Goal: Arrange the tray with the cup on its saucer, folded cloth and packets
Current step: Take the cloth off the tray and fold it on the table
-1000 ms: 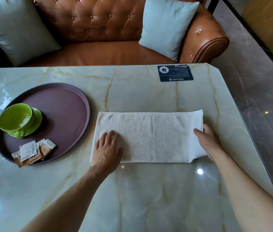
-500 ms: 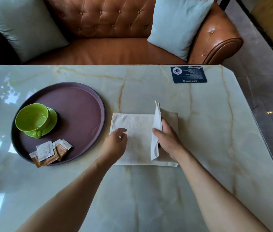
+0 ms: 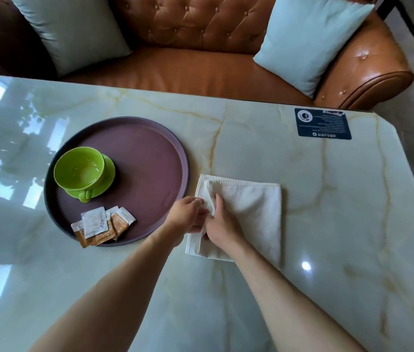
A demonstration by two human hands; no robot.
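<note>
A glossy pale-green marble table with yellow veins is seen from above. On it, toward nine o'clock from the centre, a round plum-coloured tray is set. A small embossed mark is carried on the tray's rim at about four o'clock, too small to be read.

On the tray, at its nine o'clock side, a bright green cup is stood upright on a matching green saucer, with the cup's handle turned toward six o'clock. At the tray's six o'clock edge, several packets are laid overlapping, white and orange; print is borne on them but cannot be made out.

Just beside the tray, at its four o'clock, a cream cloth is laid flat on the table, doubled over on itself, off the tray. Its edge nearest the tray is met by both hands. The left hand is curled, with the fingertips pinched on that edge. The right hand is pressed on the cloth just beside it, the fingers bent and closed around a raised flap of the top layer.

At the table's two o'clock corner, a dark blue card with a round white logo and lines of white text is lain flat; the writing is upside down and too fine to be read.

Beyond the table, at twelve o'clock, a tufted tan leather sofa with two pale blue cushions is seen.
</note>
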